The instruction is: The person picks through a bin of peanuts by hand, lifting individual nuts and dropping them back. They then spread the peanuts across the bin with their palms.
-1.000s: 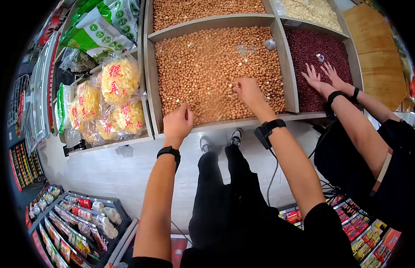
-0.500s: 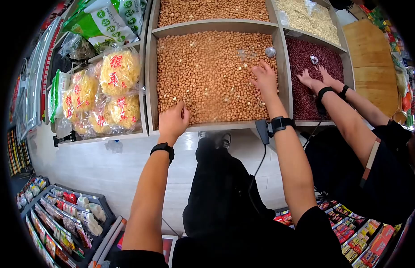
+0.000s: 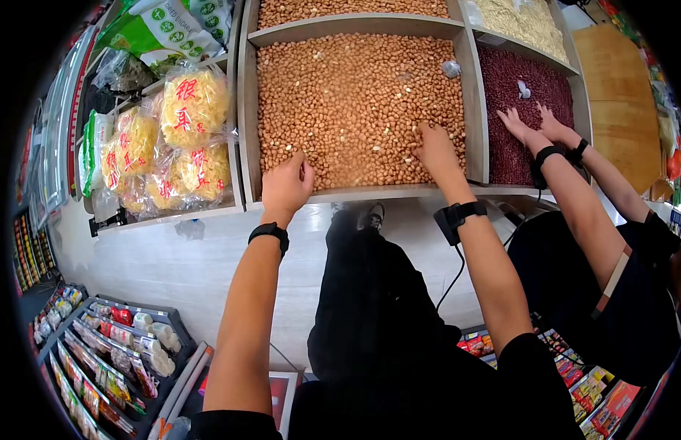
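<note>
Shelled peanuts with reddish skins (image 3: 355,95) fill the wide bin in front of me. My left hand (image 3: 287,183) rests at the bin's near left corner, its fingers curled down against the peanuts. Whatever lies inside those fingers is hidden. Near the right side of the same bin, my right hand (image 3: 438,155) has its fingers bent and drawn together at the peanut surface; I cannot make out what they hold. A small crumpled clear plastic piece (image 3: 451,69) lies on the peanuts beyond it, by the right divider.
Another person's hands (image 3: 527,128) are over dark red beans (image 3: 513,73) in the right bin, with a small whitish piece (image 3: 524,89) lying there. Bagged yellow dried fungus (image 3: 193,110) fills the left compartment. A wooden divider (image 3: 474,110) separates the bins. Snack racks (image 3: 113,352) stand behind at left.
My right hand has come nearer to me, and its spread fingers have drawn together onto the peanuts. My left hand stays curled at the corner. The view has shifted slightly.
</note>
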